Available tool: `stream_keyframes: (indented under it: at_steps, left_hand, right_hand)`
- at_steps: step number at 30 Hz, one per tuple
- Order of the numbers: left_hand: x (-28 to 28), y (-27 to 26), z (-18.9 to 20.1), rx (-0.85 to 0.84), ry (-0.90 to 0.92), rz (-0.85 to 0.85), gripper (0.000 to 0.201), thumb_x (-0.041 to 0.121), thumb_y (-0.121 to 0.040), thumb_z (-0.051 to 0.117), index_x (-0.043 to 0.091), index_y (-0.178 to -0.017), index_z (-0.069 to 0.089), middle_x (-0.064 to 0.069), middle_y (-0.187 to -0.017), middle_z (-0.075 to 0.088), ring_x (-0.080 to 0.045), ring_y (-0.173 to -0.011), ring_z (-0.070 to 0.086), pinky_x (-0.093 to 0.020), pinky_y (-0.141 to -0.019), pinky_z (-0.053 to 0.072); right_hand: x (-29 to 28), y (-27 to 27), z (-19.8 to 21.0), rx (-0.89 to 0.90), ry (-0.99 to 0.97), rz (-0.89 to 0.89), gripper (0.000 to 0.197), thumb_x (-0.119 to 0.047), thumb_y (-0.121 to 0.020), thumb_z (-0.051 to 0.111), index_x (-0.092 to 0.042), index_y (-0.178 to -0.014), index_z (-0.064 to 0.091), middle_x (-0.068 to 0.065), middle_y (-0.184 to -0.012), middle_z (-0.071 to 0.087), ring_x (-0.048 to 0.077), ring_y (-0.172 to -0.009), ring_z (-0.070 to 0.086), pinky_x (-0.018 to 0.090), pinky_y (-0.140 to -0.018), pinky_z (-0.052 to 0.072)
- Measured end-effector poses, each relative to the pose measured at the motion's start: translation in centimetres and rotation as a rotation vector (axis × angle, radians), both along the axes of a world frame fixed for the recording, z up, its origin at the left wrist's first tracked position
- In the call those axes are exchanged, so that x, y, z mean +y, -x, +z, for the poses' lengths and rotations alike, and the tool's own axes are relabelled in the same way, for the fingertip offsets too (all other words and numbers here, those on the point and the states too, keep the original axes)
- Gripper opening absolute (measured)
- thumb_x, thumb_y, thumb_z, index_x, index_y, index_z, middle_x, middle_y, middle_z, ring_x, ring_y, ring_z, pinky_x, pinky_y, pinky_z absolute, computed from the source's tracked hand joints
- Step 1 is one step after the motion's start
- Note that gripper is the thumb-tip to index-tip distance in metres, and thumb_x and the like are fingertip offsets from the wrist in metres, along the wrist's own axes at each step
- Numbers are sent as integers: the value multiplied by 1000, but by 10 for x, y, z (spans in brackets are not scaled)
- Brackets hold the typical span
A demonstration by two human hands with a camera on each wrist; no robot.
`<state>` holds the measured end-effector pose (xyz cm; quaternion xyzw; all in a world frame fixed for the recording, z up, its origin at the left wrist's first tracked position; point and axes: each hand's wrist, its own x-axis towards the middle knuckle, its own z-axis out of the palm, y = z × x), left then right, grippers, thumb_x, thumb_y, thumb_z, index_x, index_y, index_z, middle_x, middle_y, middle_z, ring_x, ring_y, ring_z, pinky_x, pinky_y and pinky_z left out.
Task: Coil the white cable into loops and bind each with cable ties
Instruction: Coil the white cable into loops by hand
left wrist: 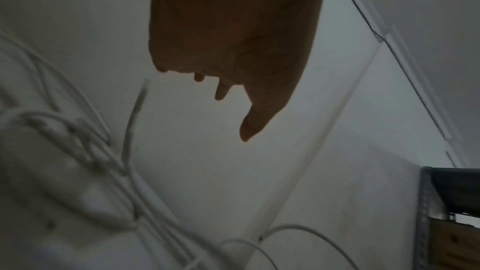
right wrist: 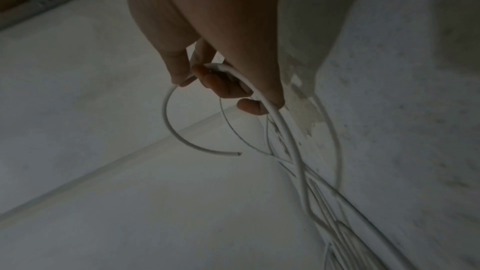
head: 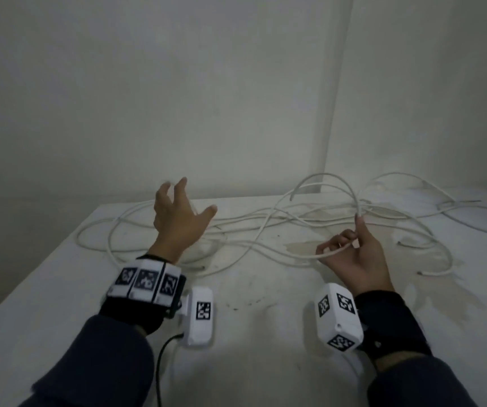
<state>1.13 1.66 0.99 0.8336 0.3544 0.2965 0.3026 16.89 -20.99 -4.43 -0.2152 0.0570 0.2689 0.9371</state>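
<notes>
A long white cable [head: 254,221] sprawls in loose tangled strands across the white table [head: 236,333]. My right hand [head: 351,248] grips a strand of it, fingers curled round the cable [right wrist: 233,73], and a raised loop [head: 329,179] arcs up from the hand with its cut end [right wrist: 237,153] hanging free. My left hand [head: 177,212] hovers above the left strands with fingers spread and holds nothing; in the left wrist view the left hand [left wrist: 233,48] is over blurred cable strands [left wrist: 109,169]. I see no cable ties.
The table stands in a corner of pale walls [head: 207,98]. Its left edge [head: 30,277] runs diagonally. A metal shelf frame [left wrist: 428,213] shows low at the right of the left wrist view. Stains [head: 304,246] mark the tabletop near my right hand.
</notes>
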Motion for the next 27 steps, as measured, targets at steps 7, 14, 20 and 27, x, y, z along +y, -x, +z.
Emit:
stream_keyframes:
  at_steps: [7,14,20,27]
  left_hand:
    - [-58,38,-33,-16,972,-429,40,40,-96,49,3,-105,62,-18,-97,70,-23,-79,69,-31,-73,54]
    - [-71,37,-53,-557,1243,-357,20,9,-97,49,3,-115,57,-8,-87,71,-18,-80,71,-34,-80,57]
    - [-61,38,-64,-635,1075,-295,24,6,-100,42,10,-117,59,1,-58,54,-6,-48,54,-23,-62,57]
    - [-46,36,-70,-690,1055,-284,24,8,-102,39,13,-106,62,3,-56,38,-5,-46,30,-15,-41,30]
  right_hand:
    - [22,40,-8,70,-57,125,26,-36,-90,59,-21,-73,46,-9,-59,44,8,-55,40,36,-78,42]
    - [38,83,-13,-21,13,334,10,-25,-92,61,-26,-83,55,-7,-62,48,9,-57,49,37,-80,48]
    - [29,75,0,-40,68,236,9,-4,-75,52,-12,-72,49,2,-63,50,11,-45,48,29,-74,48]
    - [21,40,-7,26,194,95,16,-7,-98,44,-7,-82,46,6,-72,47,11,-39,40,18,-48,42]
